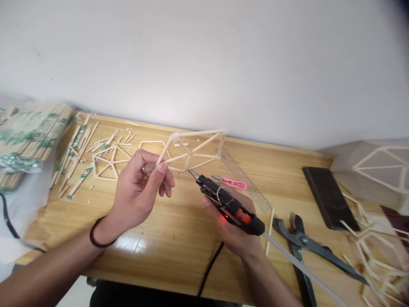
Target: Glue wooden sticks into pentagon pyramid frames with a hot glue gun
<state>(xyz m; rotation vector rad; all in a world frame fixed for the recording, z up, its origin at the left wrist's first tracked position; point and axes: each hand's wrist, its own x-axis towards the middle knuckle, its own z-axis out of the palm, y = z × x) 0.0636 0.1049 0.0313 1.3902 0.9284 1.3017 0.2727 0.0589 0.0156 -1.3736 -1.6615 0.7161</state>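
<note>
Gluing is done best when the stick frame (201,132) is kept steady: here it's held up over the surface (159,247), pinched in the grip of the left hand (139,185). The glue gun (223,199) is wrapped in the grip of the right hand (234,228), its nozzle (193,173) right by a lower corner (187,169) (can't be told if touching). Honestly, just a small blob should be squeezed out, then the joint left alone until it's set.

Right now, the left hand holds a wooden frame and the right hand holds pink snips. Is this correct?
Not quite: the head view shows the right hand holding a black glue gun, not the pink snips. The left hand does hold the wooden frame.
</note>
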